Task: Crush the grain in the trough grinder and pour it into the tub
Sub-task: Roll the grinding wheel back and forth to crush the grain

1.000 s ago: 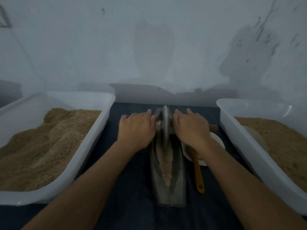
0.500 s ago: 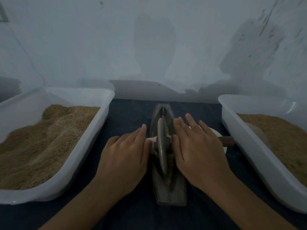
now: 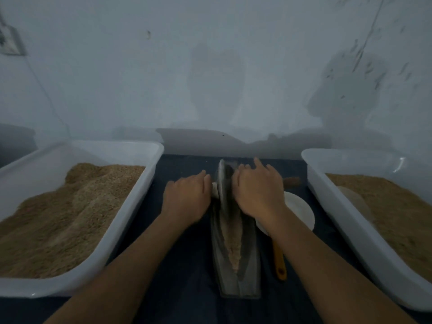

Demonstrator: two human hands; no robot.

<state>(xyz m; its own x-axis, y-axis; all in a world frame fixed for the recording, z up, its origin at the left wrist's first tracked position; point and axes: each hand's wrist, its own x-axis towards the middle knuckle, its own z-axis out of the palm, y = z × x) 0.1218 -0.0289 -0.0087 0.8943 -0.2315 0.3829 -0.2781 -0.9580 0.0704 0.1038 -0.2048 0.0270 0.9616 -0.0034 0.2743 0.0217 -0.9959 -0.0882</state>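
Grey trough grinder (image 3: 237,258), grain (image 3: 232,244) inside, btwn white tubs (image 3: 131,197).

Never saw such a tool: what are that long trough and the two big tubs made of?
Trough grinder: dull grey, looks like cast metal, maybe stone. Left tub and right tub: smooth white plastic, apparently, with rounded rims and slight sheen.

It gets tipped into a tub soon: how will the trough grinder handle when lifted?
The trough looks like thick grey stone or metal, so probably stiff and heavy for its size. It is long and narrow, so it may tip sideways. The crushed grain lies loose inside and would likely slide toward whichever end drops.
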